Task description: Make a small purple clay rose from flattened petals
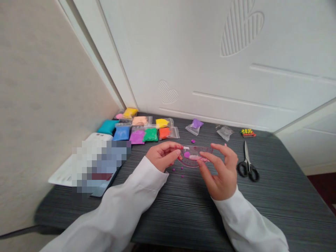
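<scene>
My left hand point(165, 155) is closed, its thumb and fingers pinching the left end of a clear, pink-tinted plastic piece point(193, 164) with a curved lower edge, like a protractor. A round purple clay disc point(187, 154) and a long pale pink clay strip point(194, 158) show on or through it; which, I cannot tell. My right hand point(222, 171) has its thumb and index fingertip close together on the pink strip, while another finger reaches the plastic's upper right corner. Small purple clay bits point(182, 168) lie on the dark table just below, and a purple piece point(193, 141) lies behind.
Bags of coloured clay, including a green one point(150, 134) and a blue one point(121, 133), stand back left. A purple bag point(196, 123), a clear bag point(225, 132) and a colourful small item point(248, 133) lie along the back. Black scissors point(246, 164) rest right; a white packet point(78, 157) lies left.
</scene>
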{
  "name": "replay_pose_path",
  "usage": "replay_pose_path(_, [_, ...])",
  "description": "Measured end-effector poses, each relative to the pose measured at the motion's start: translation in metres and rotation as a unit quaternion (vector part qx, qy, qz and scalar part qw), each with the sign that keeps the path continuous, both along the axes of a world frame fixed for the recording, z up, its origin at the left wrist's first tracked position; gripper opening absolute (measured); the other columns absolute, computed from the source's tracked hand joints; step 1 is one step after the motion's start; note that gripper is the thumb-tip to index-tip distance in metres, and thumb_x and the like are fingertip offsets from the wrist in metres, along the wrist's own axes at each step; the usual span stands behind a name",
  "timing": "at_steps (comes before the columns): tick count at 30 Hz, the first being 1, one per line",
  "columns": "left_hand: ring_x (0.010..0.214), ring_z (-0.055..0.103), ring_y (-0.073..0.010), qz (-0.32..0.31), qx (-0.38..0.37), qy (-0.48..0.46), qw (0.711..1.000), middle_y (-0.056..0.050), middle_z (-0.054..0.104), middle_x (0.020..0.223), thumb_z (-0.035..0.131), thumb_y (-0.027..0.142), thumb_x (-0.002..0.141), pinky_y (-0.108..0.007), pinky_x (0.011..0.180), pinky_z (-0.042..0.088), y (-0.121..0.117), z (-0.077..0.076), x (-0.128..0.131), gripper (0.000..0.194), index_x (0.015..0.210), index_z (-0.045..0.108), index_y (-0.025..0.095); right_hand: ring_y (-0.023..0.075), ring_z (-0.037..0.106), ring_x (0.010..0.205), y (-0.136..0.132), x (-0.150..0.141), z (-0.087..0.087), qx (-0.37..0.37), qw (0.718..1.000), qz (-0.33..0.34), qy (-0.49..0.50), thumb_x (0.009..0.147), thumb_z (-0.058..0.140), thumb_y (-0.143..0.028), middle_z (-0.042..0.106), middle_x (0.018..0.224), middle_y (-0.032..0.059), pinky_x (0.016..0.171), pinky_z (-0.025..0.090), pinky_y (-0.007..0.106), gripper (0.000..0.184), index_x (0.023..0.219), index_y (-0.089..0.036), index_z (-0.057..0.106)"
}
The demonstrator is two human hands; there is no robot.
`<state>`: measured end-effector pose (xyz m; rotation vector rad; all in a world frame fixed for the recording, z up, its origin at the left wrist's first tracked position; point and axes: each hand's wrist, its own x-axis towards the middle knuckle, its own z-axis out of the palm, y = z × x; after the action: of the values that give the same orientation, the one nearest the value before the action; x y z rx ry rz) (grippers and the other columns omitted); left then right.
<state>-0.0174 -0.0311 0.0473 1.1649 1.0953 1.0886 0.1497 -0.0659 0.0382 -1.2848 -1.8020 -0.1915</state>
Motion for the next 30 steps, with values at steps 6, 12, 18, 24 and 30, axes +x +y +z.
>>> replay_pose_path(6, [0.051,0.052,-0.0076,0.043,0.079,0.041,0.995,0.0,0.061,0.059,0.06,0.019,0.063,-0.018,0.048,0.041,-0.008,0.008,0.011,0.011,0.073,0.062,0.014,0.0214,0.051,0.093,-0.002,-0.002,0.001,0.015,1.0,-0.01,-0.01,0.068,0.06,-0.02,0.058,0.099,0.0038,0.084,0.033,0.04,0.019,0.087,-0.025,0.06])
replay_pose_path(12, [0.044,0.048,-0.0065,0.005,0.047,-0.049,0.998,-0.002,0.062,0.065,0.061,0.02,0.064,-0.018,0.038,0.036,-0.015,-0.004,0.016,0.008,0.07,0.059,0.014,0.0191,0.053,0.093,-0.001,0.0,-0.001,0.003,0.999,0.037,0.012,0.067,0.06,-0.015,0.062,0.096,0.0038,0.082,0.038,0.037,0.025,0.091,-0.022,0.058])
replay_pose_path(18, [0.051,0.055,-0.0104,-0.016,0.005,-0.133,0.991,-0.003,0.064,0.063,0.064,0.019,0.063,-0.018,0.037,0.036,-0.014,-0.013,0.018,0.012,0.072,0.06,0.013,0.0206,0.051,0.1,-0.001,0.0,-0.001,0.003,0.998,0.066,0.017,0.066,0.061,-0.015,0.062,0.098,0.0042,0.084,0.041,0.038,0.028,0.093,-0.02,0.059])
replay_pose_path(24, [0.053,0.055,-0.0061,0.001,0.005,-0.111,0.994,0.0,0.065,0.067,0.064,0.014,0.062,-0.016,0.049,0.043,-0.02,-0.006,0.019,0.008,0.069,0.062,0.015,0.0211,0.051,0.101,-0.002,0.0,-0.005,0.007,0.997,0.068,0.021,0.064,0.063,-0.012,0.061,0.098,0.0055,0.085,0.043,0.038,0.034,0.097,-0.019,0.059])
replay_pose_path(30, [0.062,0.057,-0.0072,0.016,0.06,-0.047,0.997,0.0,0.064,0.071,0.061,0.014,0.065,-0.015,0.056,0.046,-0.023,-0.005,0.019,0.007,0.072,0.062,0.015,0.022,0.048,0.105,-0.003,-0.001,-0.008,0.003,0.997,0.078,0.021,0.065,0.061,-0.01,0.059,0.103,0.0061,0.087,0.042,0.04,0.032,0.096,-0.019,0.059])
